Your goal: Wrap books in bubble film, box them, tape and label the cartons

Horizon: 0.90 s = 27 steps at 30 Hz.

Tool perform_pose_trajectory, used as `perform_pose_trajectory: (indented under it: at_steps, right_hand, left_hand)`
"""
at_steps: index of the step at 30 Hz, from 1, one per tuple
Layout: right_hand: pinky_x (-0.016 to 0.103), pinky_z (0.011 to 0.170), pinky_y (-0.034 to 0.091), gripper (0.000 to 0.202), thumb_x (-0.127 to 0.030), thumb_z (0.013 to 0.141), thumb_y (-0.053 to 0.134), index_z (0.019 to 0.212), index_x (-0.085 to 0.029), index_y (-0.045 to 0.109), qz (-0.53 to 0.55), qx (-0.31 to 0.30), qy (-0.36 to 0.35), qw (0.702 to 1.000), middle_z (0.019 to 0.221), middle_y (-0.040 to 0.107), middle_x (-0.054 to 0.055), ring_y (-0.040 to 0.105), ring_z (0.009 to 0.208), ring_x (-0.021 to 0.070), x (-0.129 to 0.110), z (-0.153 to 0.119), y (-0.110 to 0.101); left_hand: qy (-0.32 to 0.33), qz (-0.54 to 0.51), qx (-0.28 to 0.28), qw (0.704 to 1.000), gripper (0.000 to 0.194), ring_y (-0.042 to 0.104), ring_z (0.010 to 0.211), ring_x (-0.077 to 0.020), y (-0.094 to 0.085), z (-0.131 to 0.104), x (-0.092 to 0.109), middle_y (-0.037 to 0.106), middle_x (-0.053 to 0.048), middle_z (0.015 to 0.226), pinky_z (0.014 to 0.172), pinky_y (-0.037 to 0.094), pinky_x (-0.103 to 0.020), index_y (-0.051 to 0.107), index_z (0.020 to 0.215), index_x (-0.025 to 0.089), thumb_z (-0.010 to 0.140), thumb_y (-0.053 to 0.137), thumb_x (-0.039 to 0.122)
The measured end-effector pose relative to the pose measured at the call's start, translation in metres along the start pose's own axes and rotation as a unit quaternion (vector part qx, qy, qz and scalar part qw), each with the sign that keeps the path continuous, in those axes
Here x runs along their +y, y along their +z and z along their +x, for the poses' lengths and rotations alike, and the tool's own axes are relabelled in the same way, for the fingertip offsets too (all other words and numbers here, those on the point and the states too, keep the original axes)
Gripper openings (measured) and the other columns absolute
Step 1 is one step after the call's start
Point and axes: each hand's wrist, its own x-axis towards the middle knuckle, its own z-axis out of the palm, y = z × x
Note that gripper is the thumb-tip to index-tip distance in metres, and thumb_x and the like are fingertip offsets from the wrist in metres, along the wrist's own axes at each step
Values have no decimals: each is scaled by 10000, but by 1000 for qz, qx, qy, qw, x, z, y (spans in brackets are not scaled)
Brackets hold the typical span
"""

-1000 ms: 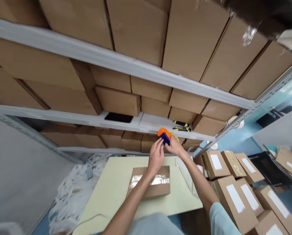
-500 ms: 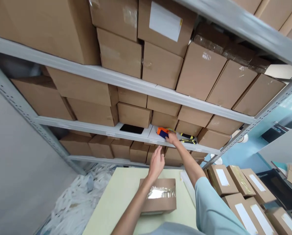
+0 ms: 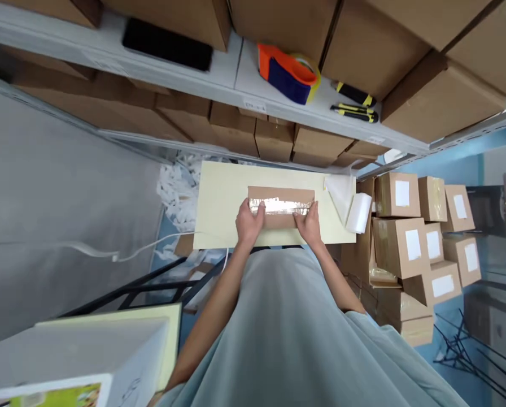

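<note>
On the pale yellow table [image 3: 219,192] sits a small cardboard box [image 3: 282,220] with shiny clear tape across its top. My left hand [image 3: 249,222] grips its left end, thumb on the top face. At the opposite end, my right hand [image 3: 309,224] holds the box the same way. Above the table, an orange and blue tape dispenser [image 3: 287,73] lies on the shelf beside a yellow-edged tape roll [image 3: 314,70]. Two black and yellow utility knives [image 3: 355,112] are to its right, and a flat black object [image 3: 167,44], like a phone, to its left.
A white roll of sheet material [image 3: 358,213] lies at the table's right end. Stacked, labelled cardboard boxes [image 3: 399,243] stand to the right. The metal shelf edge [image 3: 219,85] runs along the far side. A white cable [image 3: 143,249] hangs at left, above a black frame [image 3: 151,288].
My right hand has left the tape dispenser on the shelf and come down to the box. My left hand has also moved onto the box. The view has tilted downward.
</note>
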Motion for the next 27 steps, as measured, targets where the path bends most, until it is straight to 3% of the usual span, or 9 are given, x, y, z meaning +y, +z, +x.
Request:
perform_pose_trajectory:
  at_steps: [3,5,7,9,12,15,20,23,27]
  right_hand:
    - [468,1362,359,1029,-620,1107,505,1758,66,99,19,-2,35,999,1838,227,324,273,1737,364,4,10,9]
    - [458,1280,464,1021,-666,1115,473,1775,17,99,25,-22,79,996,1773,400,313,462,1643,375,5,22,7]
    - [430,1184,537,919,-644,1156,372,1787,-29,111,13,-57,114,992,1665,571,285,617,1512,365,8,31,5]
    - [392,1132,558,783,-566,1196,212,1800,-78,111,6,-77,119,990,1604,649,235,673,1448,326,12,36,4]
    - [359,1153,537,702,-450,1197,13,1816,-128,91,30,-63,83,994,1620,650,178,662,1462,249,19,38,3]
    - [348,1226,484,727,-421,1183,-60,1816,-112,121,30,-23,22,999,1660,607,183,596,1528,194,20,35,1]
    - [367,1239,479,747,-569,1193,159,1776,-129,313,-11,-4,-10,1000,1681,586,193,556,1565,225,3,28,-14]
    - [365,1226,492,697,-526,1194,170,1771,-174,340,19,16,-14,1000,1650,625,163,571,1552,221,-10,25,-24]
    - [427,1256,474,643,-427,1182,235,1734,-143,404,66,71,-48,994,1640,604,209,540,1562,260,-20,24,-31]
  left_hand:
    - [6,60,22,998,1080,585,1494,-469,18,-5,12,576,-310,1629,1226,496,-546,449,1655,47,886,778,729]
    - [-22,92,28,995,1204,619,1439,-507,23,-1,13,605,-340,1582,1176,520,-576,419,1668,33,817,829,779]
    - [-55,123,15,991,1107,686,1335,-512,23,6,8,708,-331,1433,1110,545,-581,484,1627,42,859,793,778]
    - [-62,143,-6,988,847,736,1234,-482,20,13,-2,791,-275,1258,1063,555,-547,624,1510,87,966,693,733]
    - [-27,139,-15,990,580,764,1158,-419,17,19,-15,823,-205,1132,1027,554,-477,751,1324,144,1090,537,631]
    - [-15,119,-4,993,556,769,1129,-409,15,18,-18,827,-199,1108,1006,554,-465,748,1365,146,1118,495,576]
    - [5,52,-23,998,561,769,1152,-406,2,13,-11,813,-214,1256,998,564,-458,654,1529,153,1096,525,485]
    - [44,-10,-28,999,489,768,1138,-355,-15,19,-11,815,-183,1246,1007,576,-423,704,1429,162,1090,499,450]
    - [130,-106,10,986,456,706,1252,-285,-40,35,-23,768,-155,1351,1104,569,-393,718,1372,166,1038,563,434]
